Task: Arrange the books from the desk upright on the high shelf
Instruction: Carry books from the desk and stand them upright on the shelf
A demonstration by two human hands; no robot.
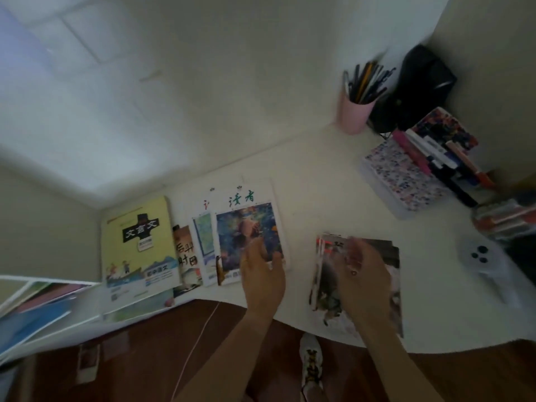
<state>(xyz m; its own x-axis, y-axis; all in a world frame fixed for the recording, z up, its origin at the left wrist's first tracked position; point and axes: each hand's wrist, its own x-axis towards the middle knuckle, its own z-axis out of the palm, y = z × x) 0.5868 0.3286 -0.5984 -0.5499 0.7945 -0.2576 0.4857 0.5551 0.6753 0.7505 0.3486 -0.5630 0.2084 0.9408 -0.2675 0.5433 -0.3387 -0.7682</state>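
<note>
So the books were all lying flat on the white bench (319, 175). A yellow book (136, 245) sat at the left end near the wall corner, then an orange-covered one (187, 256) partly tucked under it, then a white magazine (249, 227) with a blue picture on the front. The left hand (262, 274) rested on that magazine's lower right corner, fingers loosely spread, though it was too blurry to say if they pinched the edge. The right hand (362, 274) hovered over a dark-covered stack of books (391, 285) by the front edge, fingers relaxed and apart, looked like nothing gripped. Further back right were a pink pen cup (355, 114), a floral box (406, 175) of pens, and a white controller (478, 256).
</note>
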